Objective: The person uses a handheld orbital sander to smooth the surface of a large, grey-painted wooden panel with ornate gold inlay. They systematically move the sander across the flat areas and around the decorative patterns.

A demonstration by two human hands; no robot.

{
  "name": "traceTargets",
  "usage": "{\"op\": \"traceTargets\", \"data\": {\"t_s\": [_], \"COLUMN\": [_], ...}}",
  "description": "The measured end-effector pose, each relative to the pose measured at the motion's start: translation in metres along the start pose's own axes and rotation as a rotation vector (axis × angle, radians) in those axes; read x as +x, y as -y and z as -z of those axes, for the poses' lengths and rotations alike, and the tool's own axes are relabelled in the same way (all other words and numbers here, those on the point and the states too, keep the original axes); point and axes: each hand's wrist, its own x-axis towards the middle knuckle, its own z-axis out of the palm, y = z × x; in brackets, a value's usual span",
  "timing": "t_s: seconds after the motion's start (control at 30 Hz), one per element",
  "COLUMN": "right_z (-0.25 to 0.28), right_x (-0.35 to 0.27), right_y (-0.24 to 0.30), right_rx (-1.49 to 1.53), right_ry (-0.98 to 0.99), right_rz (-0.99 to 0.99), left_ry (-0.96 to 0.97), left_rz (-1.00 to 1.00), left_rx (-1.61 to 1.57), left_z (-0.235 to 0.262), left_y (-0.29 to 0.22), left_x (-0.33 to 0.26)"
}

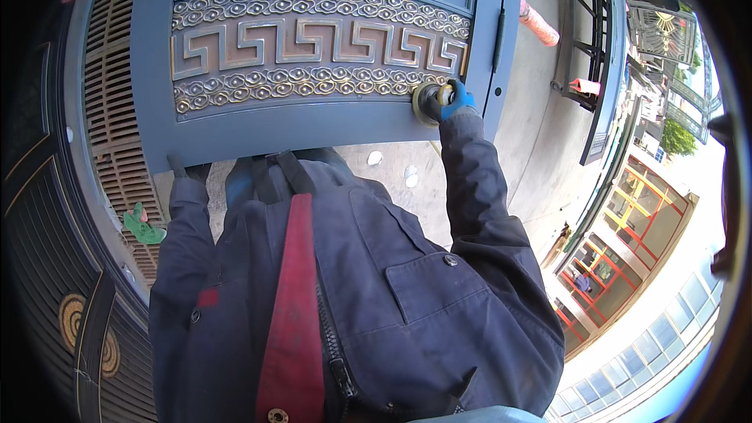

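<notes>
A blue-grey metal door panel [305, 124] lies flat in front of me, with a band of raised key-pattern and swirl ornament [321, 41] rubbed to bare and golden metal in places. My right hand [458, 99], in a blue glove, is closed around a round tool with a yellowish rim [428, 103]. That tool rests at the ornament's lower right corner; its exact kind is hard to make out. At the panel's near left corner is my left hand [190, 171], dark-gloved, its thumb over the edge and its other fingers mostly hidden below.
Slatted brown grating [117, 86] runs along the left, with a green plastic bag [143, 225] on it. Dark ornamented door leaves [55, 266] stand farther left. A pink-wrapped bar [539, 22] and a black metal frame [587, 23] are at the right, over concrete floor [525, 133].
</notes>
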Motion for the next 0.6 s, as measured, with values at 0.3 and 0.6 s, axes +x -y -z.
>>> {"op": "traceTargets", "data": {"t_s": [0.3, 0.6], "right_z": [-0.004, 0.009], "right_x": [0.017, 0.035], "right_y": [-0.023, -0.030], "right_rx": [0.011, 0.138], "right_ry": [0.041, -0.008], "right_rz": [0.001, 0.031], "left_ry": [0.226, -0.177], "left_rz": [-0.170, -0.017], "left_rx": [0.622, 0.015], "left_z": [-0.016, -0.063], "left_y": [0.002, 0.005], "left_x": [0.004, -0.044]}}
